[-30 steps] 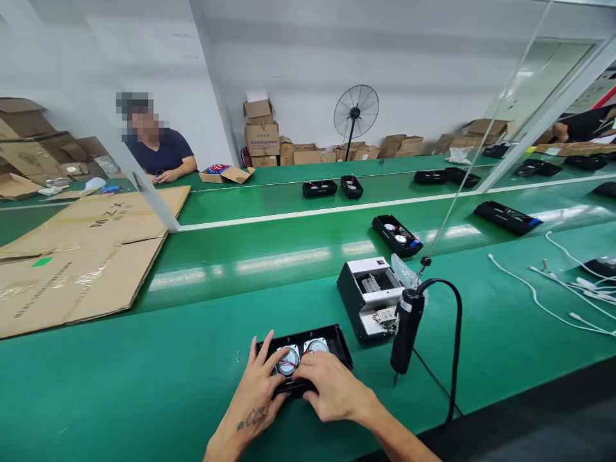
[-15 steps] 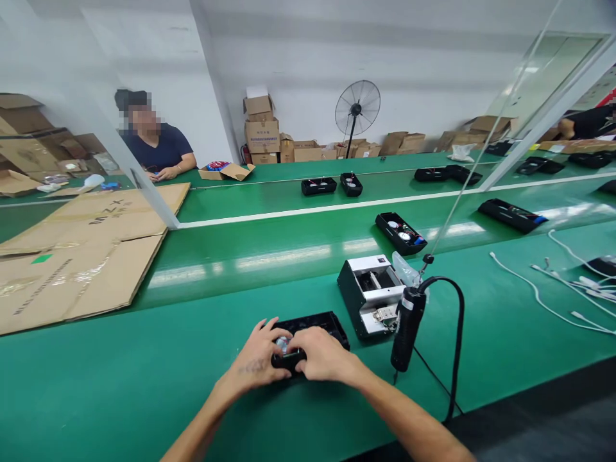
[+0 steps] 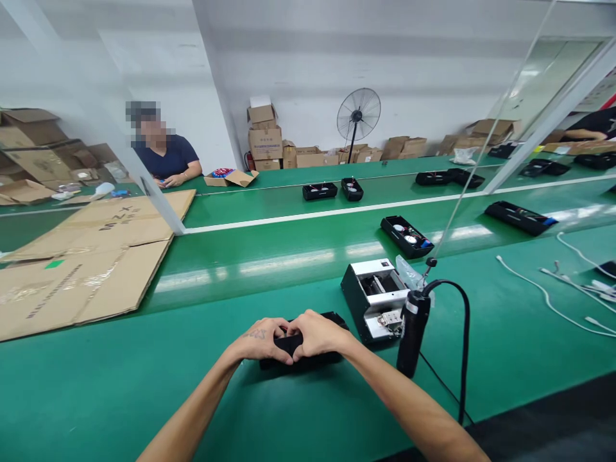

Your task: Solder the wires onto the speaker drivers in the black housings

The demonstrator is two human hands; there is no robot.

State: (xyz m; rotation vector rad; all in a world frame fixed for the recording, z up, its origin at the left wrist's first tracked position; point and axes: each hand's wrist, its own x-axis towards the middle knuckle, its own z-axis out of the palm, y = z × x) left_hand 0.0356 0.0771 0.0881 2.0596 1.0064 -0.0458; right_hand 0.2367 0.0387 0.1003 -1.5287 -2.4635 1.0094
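Observation:
A black casing (image 3: 312, 362) lies on the green bench in front of me, partly covered by both hands. My left hand (image 3: 262, 340) grips its left part, thumb on the near wall and fingers curled over inside. My right hand (image 3: 315, 335) holds the same casing near its middle, with its thumb beside the left thumb and its fingertips bent inward. The fingertips nearly meet, and what lies beneath them is hidden. Just right of the casing stands a white and black machine (image 3: 375, 298). A black electric screwdriver (image 3: 412, 333) hangs beside that machine.
Another open casing with round white parts (image 3: 407, 236) rests on the green surface beyond. Flattened cardboard (image 3: 106, 256) covers the left side. White cables (image 3: 543, 295) lie at the right. A person (image 3: 168, 157) sits across at the back left, near a standing fan (image 3: 357, 117).
My hands have drawn closer together over the casing, and my left fingers have folded inward. The casing's near side has tipped up into view. The whole view has shifted slightly.

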